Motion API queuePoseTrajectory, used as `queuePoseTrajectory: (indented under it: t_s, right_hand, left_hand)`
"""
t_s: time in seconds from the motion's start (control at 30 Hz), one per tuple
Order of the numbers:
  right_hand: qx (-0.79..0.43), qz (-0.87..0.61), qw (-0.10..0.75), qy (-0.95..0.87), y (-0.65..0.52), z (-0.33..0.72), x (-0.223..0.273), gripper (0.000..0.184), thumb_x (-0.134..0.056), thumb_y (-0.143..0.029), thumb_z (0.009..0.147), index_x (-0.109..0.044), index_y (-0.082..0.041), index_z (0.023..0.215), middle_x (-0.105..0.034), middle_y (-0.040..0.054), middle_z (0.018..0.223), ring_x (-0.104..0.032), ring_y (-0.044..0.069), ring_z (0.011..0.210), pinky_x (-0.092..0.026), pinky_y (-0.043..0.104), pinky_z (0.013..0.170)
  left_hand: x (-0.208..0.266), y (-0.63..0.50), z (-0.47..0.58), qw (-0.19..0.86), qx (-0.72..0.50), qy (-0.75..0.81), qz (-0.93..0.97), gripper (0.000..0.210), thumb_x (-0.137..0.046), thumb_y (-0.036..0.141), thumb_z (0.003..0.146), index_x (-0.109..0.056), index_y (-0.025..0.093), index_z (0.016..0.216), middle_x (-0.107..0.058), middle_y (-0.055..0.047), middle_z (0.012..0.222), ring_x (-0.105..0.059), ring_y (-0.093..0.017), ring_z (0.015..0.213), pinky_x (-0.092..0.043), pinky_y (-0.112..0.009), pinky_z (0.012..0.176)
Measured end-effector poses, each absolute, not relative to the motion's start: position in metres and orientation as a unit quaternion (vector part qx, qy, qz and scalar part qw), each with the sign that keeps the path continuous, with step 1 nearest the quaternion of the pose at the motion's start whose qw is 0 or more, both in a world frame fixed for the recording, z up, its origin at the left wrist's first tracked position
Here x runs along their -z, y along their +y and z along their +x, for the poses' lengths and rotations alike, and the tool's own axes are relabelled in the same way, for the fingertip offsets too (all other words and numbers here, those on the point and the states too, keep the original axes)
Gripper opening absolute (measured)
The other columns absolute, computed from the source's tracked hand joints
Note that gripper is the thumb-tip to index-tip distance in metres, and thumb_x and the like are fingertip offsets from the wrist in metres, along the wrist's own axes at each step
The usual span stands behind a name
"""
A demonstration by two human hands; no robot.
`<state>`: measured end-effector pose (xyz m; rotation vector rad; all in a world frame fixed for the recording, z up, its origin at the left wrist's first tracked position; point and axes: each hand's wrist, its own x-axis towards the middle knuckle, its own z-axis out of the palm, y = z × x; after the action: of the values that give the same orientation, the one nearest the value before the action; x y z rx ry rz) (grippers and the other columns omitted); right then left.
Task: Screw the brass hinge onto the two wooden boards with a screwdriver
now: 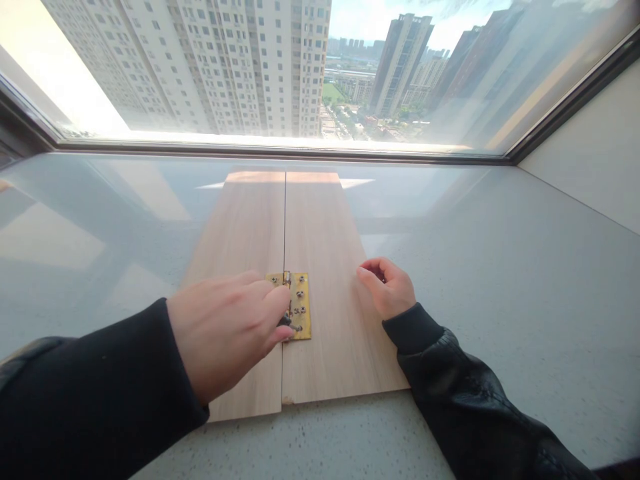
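Two pale wooden boards [330,233] lie side by side with a narrow seam between them. A brass-coloured hinge [306,320] spans the seam, with several screws [300,294] in its right leaf. My left hand [235,330] covers most of the hinge's left leaf. Its thumb and fingers are closed around a small dark object [285,321] whose thin metal end points at the lower right screw; its kind is not clear. At the right board's outer edge is my right hand [393,287], fingers curled together. Whatever they may hold is mostly hidden.
The boards rest on a glossy, speckled white sill [500,300]. Beyond it a large window [360,127] with a dark frame looks out on tall buildings. A white side wall [590,133] rises on the right.
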<state>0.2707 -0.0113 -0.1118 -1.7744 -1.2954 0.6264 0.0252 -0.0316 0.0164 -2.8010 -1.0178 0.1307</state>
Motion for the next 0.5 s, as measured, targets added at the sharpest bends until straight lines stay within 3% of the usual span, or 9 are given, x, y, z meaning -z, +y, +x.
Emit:
queuePoseTrajectory:
  t_s: [0.1, 0.27, 0.37, 0.5]
  right_hand:
    - [-0.250, -0.706, 0.414, -0.517, -0.0115, 0.2703, 0.1116, 0.021, -0.058, -0.039, 0.070, -0.062, -0.018, 0.070, -0.054, -0.0015, 0.058, -0.045, 0.013, 0.056, -0.036, 0.029, 0.057]
    - [-0.251, -0.707, 0.408, -0.520, -0.0119, 0.2701, 0.1115, 0.021, -0.058, -0.039, 0.070, -0.062, -0.018, 0.070, -0.053, -0.0019, 0.057, -0.045, 0.013, 0.055, -0.036, 0.028, 0.056]
    - [-0.250, -0.708, 0.406, -0.521, -0.0118, 0.2701, 0.1113, 0.021, -0.058, -0.039, 0.070, -0.062, -0.018, 0.069, -0.053, -0.0020, 0.057, -0.044, 0.013, 0.055, -0.036, 0.028, 0.055]
    - [-0.250, -0.706, 0.406, -0.523, -0.0121, 0.2696, 0.1110, 0.022, -0.057, -0.040, 0.071, -0.062, -0.018, 0.069, -0.052, -0.0023, 0.055, -0.044, 0.012, 0.054, -0.035, 0.028, 0.054]
  left_hand:
    - [-0.0150, -0.0332, 0.0187, 0.060, -0.030, -0.361, -0.930, 0.017, -0.051, 0.029, 0.084, -0.051, 0.018, 0.072, -0.060, -0.002, 0.063, -0.059, -0.021, 0.054, -0.034, -0.029, 0.047]
    - [-0.0117, -0.0389, 0.0196, 0.143, -0.077, -0.418, -0.894, 0.048, -0.026, 0.048, 0.093, -0.050, 0.020, 0.062, -0.058, -0.006, 0.047, -0.058, -0.028, 0.040, -0.015, -0.028, 0.042]
    - [-0.0108, -0.0379, 0.0235, 0.136, -0.070, -0.391, -0.907, 0.039, -0.035, 0.042, 0.092, -0.050, 0.020, 0.063, -0.057, -0.003, 0.047, -0.056, -0.025, 0.039, -0.014, -0.029, 0.042]
    - [-0.0141, -0.0307, 0.0243, 0.080, -0.047, -0.307, -0.947, 0.019, -0.057, 0.025, 0.082, -0.048, 0.020, 0.066, -0.057, 0.000, 0.059, -0.056, -0.019, 0.051, -0.031, -0.029, 0.047]
